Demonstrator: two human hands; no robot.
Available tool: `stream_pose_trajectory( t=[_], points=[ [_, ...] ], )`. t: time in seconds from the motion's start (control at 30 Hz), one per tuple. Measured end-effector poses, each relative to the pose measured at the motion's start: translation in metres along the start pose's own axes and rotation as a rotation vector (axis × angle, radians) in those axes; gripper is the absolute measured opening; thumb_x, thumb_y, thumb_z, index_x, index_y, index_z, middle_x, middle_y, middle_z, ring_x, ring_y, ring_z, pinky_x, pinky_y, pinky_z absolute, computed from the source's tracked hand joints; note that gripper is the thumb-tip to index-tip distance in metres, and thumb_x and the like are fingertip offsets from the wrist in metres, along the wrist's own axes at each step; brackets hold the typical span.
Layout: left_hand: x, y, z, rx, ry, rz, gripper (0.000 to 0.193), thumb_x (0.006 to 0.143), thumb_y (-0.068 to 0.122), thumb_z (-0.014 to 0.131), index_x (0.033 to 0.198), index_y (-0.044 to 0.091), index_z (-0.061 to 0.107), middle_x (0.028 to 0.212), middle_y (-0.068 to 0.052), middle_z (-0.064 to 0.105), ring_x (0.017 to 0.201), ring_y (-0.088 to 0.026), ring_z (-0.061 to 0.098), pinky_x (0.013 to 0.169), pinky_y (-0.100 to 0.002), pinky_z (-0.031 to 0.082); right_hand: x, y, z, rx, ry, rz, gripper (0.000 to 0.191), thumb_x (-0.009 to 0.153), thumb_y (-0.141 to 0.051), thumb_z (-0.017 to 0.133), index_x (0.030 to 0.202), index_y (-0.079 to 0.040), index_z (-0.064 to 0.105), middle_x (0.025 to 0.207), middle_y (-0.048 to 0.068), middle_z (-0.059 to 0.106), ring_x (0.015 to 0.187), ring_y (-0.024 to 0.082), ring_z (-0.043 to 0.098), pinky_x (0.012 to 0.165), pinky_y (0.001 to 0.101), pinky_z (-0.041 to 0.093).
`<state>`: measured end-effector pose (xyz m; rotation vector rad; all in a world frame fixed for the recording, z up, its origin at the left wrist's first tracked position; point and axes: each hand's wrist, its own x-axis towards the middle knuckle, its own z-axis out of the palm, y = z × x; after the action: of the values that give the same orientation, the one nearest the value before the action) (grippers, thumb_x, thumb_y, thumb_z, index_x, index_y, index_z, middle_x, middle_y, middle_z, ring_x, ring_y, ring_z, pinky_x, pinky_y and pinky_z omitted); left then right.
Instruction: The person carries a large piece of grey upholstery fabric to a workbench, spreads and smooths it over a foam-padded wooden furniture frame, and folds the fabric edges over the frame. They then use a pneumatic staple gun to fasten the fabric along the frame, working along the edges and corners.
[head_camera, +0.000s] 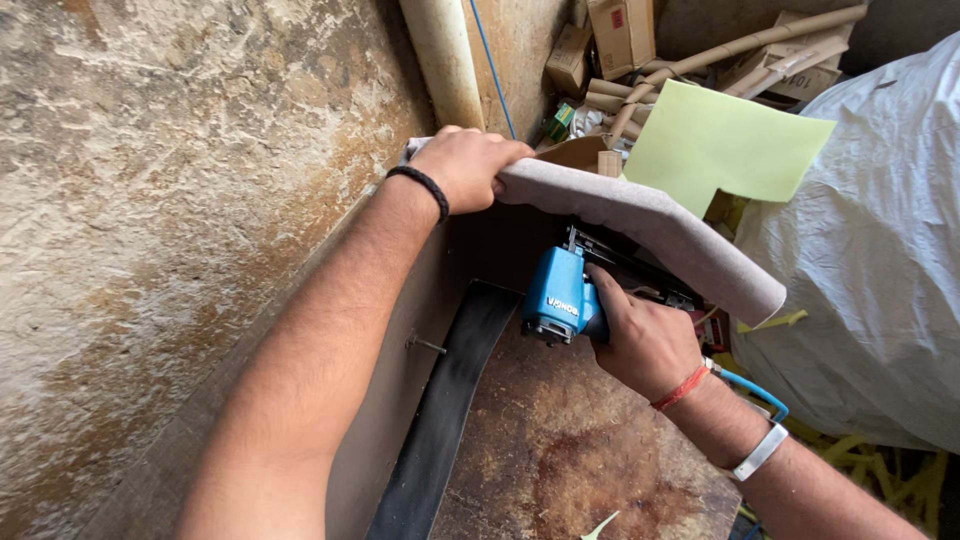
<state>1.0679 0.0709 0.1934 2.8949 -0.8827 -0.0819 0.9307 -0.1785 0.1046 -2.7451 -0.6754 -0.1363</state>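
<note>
We noted the left hand (468, 165) clamped over the grey fabric-covered panel edge (640, 225). Below that edge, the right hand (640, 340) gripped a blue staple gun (558, 298); its nose appeared pressed against the underside, though partly hidden.

Bright blue body on the handheld pneumatic staple gun (556, 297), black metal at its nose. Pale grey, felt-like fabric over the padded panel edge (650, 222). Black woven band (420, 184) on one wrist, red thread (681, 388) and a white strap (760, 452) on the other. Light blue air hose (752, 388). Glossy black strip (450, 400) against a mottled rust-brown board (570, 450). Pale lime-green paper sheet (725, 140). White crinkled plastic sack (880, 250). Blotchy tan and grey plaster wall (150, 200). Plain brown cardboard boxes and tubes (620, 40).
</note>
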Motion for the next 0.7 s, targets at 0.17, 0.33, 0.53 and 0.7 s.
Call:
stream_pose_trajectory(
  t=[0.17,0.33,0.53,0.7],
  points=[
    [-0.006,-0.004,0.002,0.105,-0.037,-0.131,0.058,0.082,0.003,0.07,0.134,0.027,0.063,0.122,-0.005,0.072,0.115,-0.026,0.067,0.099,-0.043,0.053,0.017,-0.012,0.001,-0.013,-0.044,-0.034,0.089,0.069,-0.021,0.079,0.148,-0.01,0.039,0.093,0.015,0.074,0.078,0.033,0.074,0.062,0.0452,0.059],
    [-0.003,-0.007,0.002,0.14,-0.005,-0.101,0.058,0.082,0.0,0.07,0.133,0.027,0.064,0.117,-0.008,0.073,0.112,-0.029,0.068,0.094,-0.044,0.054,0.026,-0.028,-0.004,-0.061,-0.1,-0.003,0.072,0.078,-0.022,0.076,0.142,-0.01,0.045,0.086,0.013,0.075,0.077,0.031,0.074,0.063,0.045,0.059],
    [-0.003,-0.011,0.001,0.112,0.003,-0.103,0.056,0.086,-0.002,0.067,0.133,0.029,0.065,0.117,-0.009,0.073,0.113,-0.029,0.068,0.097,-0.044,0.054,0.039,-0.043,-0.008,-0.075,-0.078,-0.065,0.079,0.074,-0.017,0.075,0.147,-0.008,0.044,0.084,0.016,0.074,0.071,0.034,0.073,0.057,0.0466,0.058],
    [0.0,-0.02,0.0,-0.084,0.001,-0.129,0.066,0.074,-0.007,0.065,0.131,0.027,0.067,0.122,-0.009,0.071,0.113,-0.026,0.067,0.1,-0.039,0.051,0.047,-0.049,-0.007,-0.101,-0.043,-0.131,0.072,0.07,-0.014,0.074,0.137,-0.007,0.047,0.083,0.017,0.073,0.077,0.033,0.073,0.062,0.0446,0.059]
  ],
)
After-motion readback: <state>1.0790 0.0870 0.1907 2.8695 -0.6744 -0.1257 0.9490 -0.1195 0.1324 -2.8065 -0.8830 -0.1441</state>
